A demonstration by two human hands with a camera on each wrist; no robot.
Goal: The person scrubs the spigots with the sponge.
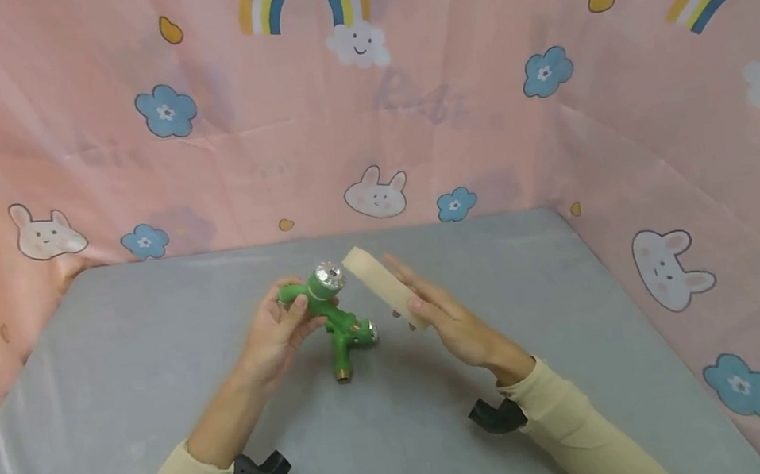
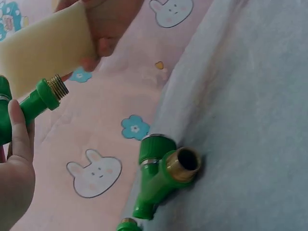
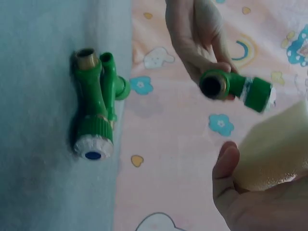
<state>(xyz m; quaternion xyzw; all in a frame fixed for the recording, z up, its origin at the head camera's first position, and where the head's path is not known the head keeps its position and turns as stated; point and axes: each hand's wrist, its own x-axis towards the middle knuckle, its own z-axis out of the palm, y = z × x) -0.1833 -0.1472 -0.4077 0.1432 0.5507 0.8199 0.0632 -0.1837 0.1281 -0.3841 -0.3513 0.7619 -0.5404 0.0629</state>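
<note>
two cream sleeves (image 1: pixel 578 427) come in over the near edge of a grey table (image 1: pixel 124 431), each wrist carrying a small black camera mount (image 1: pixel 261 472). past them, about the middle of the table, a green tap (image 1: pixel 347 343) lies on the cloth, its brass threaded end pointing toward the near edge and its white-capped knob to the right; the right wrist view shows a blue dot on that cap. just above and behind it, the left hand (image 1: pixel 276 337) has its fingers and thumb curled round a second green tap (image 1: pixel 315 289), lifted clear of the table, its shiny knob tilted up and its brass thread showing in the left wrist view. beside it to the right, the right hand (image 1: pixel 450 322) holds a pale yellow sponge (image 1: pixel 383 284), fingers laid nearly straight along its outer face and the thumb pressed against its near end; the sponge slants up toward the far edge, its upper end close to the held tap's knob, whether touching cannot be told. beyond the far edge hangs a pink curtain (image 1: pixel 495 126) printed with rabbits, blue flowers, rainbows and clouds.
</note>
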